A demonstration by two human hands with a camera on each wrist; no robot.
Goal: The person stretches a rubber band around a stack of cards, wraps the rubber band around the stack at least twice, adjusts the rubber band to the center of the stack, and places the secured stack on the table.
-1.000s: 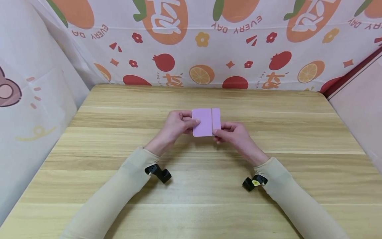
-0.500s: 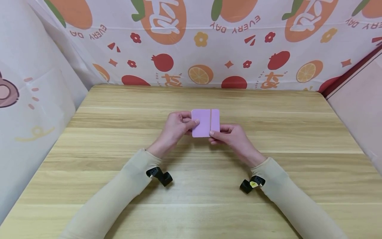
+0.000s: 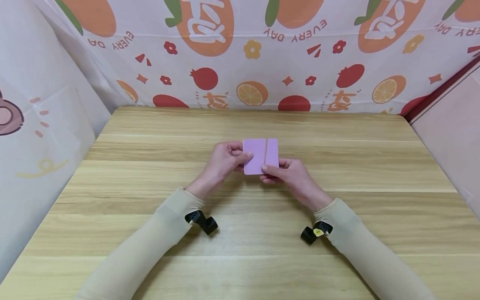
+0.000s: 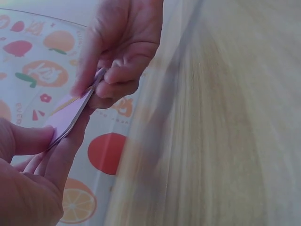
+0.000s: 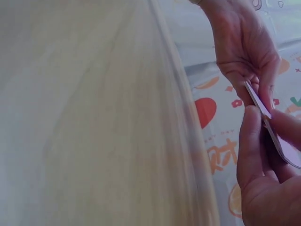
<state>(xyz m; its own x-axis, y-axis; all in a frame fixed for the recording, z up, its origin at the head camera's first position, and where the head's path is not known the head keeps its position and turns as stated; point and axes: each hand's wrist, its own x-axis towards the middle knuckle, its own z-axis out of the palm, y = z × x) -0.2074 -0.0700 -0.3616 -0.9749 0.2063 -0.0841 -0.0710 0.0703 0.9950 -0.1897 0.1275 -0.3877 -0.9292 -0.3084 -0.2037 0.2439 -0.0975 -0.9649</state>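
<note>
A thin, square purple pad (image 3: 255, 160) with rounded corners is held up between both hands. Across its right part runs a narrow tan rubber band (image 3: 266, 151), slightly slanted. My left hand (image 3: 225, 160) pinches the pad's left edge, thumb on the face and fingers behind. At the lower right, my right hand (image 3: 294, 175) pinches it with the thumb on the face at the band's lower end. Seen edge-on in the left wrist view, the pad (image 4: 70, 113) is thin with a darker edge. Its back is mostly covered by fingers.
Below the hands spreads a wooden table (image 3: 240, 258). A white cloth with a fruit print (image 3: 258, 62) hangs behind the table's far edge, and another white cloth (image 3: 48, 104) hangs on the left. Black wrist cameras (image 3: 202, 222) sit at both cuffs.
My right thumb has slid left along the pad's lower edge, and the band's lower end has shifted left with it. The left hand keeps its pinch; the pad has dropped slightly in view.
</note>
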